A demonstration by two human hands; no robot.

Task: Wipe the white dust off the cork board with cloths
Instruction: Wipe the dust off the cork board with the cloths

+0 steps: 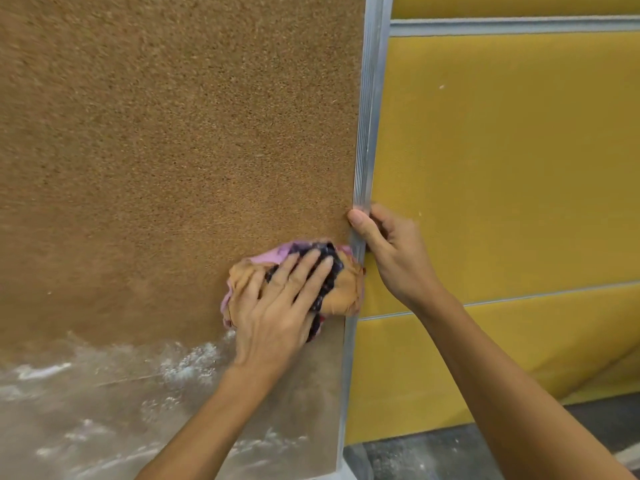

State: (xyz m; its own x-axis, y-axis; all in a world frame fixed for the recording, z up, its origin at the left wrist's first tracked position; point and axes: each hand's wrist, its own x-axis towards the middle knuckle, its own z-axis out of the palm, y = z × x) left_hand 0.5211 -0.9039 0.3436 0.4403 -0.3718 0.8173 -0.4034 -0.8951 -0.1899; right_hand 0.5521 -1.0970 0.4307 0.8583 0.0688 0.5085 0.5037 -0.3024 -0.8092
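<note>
Cork board (156,133) stands upright, with white dust (187,365) coating its lower part. The left hand (273,306), fingers straight, presses a bunched wad of cloths (346,289) flat against the board near its right edge, just above the dust. The right hand (391,251) grips the aluminium frame (372,98), thumb on the front face. A yellow panel (502,168) stands behind.
</note>
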